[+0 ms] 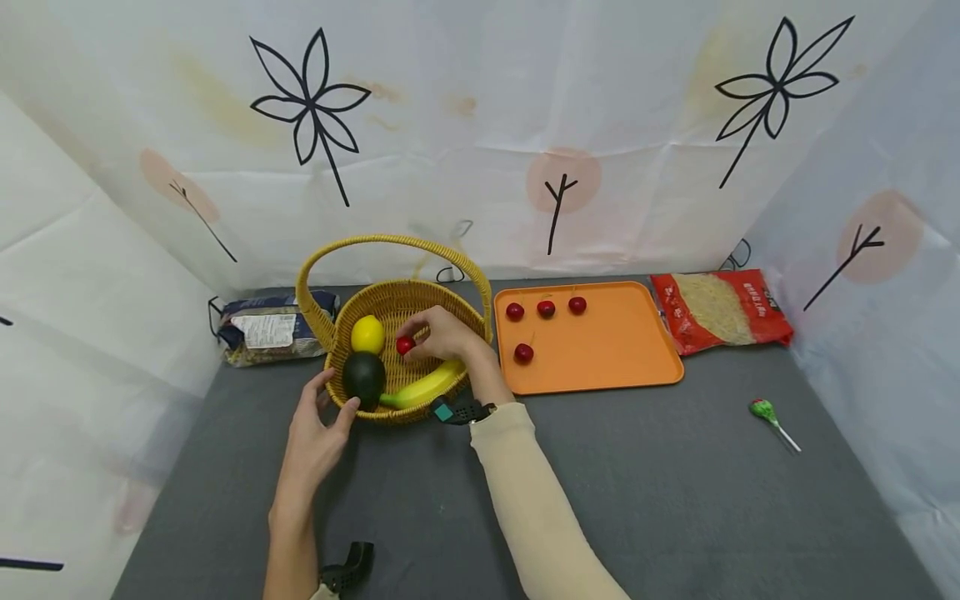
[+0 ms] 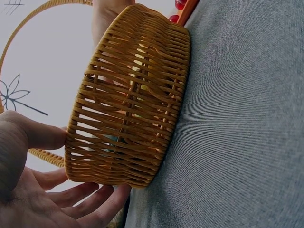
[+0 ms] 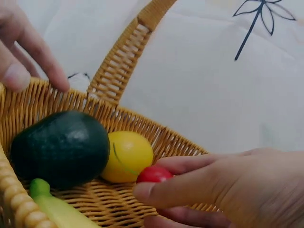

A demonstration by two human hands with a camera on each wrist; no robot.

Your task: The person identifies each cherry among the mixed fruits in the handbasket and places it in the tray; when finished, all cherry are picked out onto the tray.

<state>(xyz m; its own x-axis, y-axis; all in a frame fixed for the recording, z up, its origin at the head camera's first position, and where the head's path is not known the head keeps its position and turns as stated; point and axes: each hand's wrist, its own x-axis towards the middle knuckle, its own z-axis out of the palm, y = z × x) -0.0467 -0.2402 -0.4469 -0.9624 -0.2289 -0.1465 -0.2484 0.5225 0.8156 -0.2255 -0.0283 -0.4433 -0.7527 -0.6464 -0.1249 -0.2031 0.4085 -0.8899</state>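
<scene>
A yellow wicker basket with a tall arched handle holds a yellow lemon, a dark green avocado and a banana. Inside it, my right hand pinches a red cherry between thumb and fingertips, low over the woven bottom. The right wrist view shows this cherry close beside the lemon. My left hand holds the basket's front left side, thumb at the rim and fingers spread along the outer wall, as the left wrist view shows.
Right of the basket lies an orange tray with several cherries on it. A red noodle bag stands behind right, a dark blue package behind left. A green lollipop lies at the right. White patterned cloth walls the back.
</scene>
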